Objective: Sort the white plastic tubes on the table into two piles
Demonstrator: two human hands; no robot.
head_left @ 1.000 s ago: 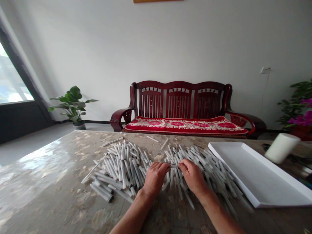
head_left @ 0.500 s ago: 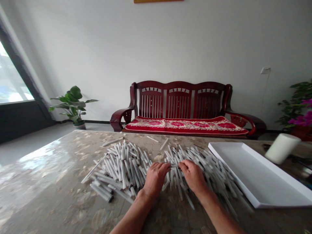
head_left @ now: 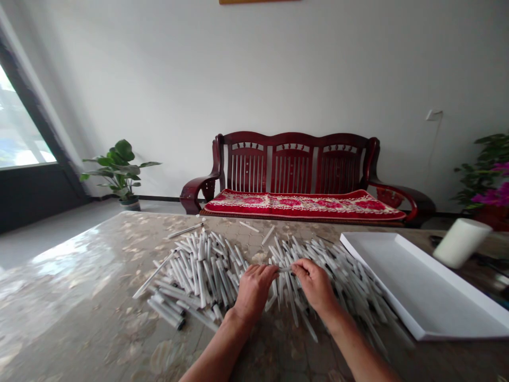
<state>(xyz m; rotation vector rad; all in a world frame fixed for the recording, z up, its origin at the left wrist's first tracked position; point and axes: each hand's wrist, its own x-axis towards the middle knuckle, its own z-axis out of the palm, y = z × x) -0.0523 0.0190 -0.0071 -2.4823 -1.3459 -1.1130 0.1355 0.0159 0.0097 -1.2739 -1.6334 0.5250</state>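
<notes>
Between my two hands a slim, pale pen point(head_left: 284, 269) lies roughly level, its ends covered by my fingers. My left hand point(head_left: 254, 286) is closed on its left end, and my right hand point(head_left: 315, 284) pinches the right end. To the left spreads a heap of white and translucent pen parts point(head_left: 201, 270), some with dark tips. A second heap of similar slender pens point(head_left: 353, 278) lies under and beyond my right hand. Whether the held pen is one piece or two cannot be made out.
A shallow white tray point(head_left: 437, 297) stands on the right of the patterned table point(head_left: 99, 318). Behind it is a white cylinder point(head_left: 461, 243), tilted in view. Loose pen pieces point(head_left: 249, 227) lie at the far side. Beyond the table stands a red wooden bench point(head_left: 292, 164).
Almost nothing differs. Both hands keep their hold on the pen in the same place; the view has shifted very slightly.
</notes>
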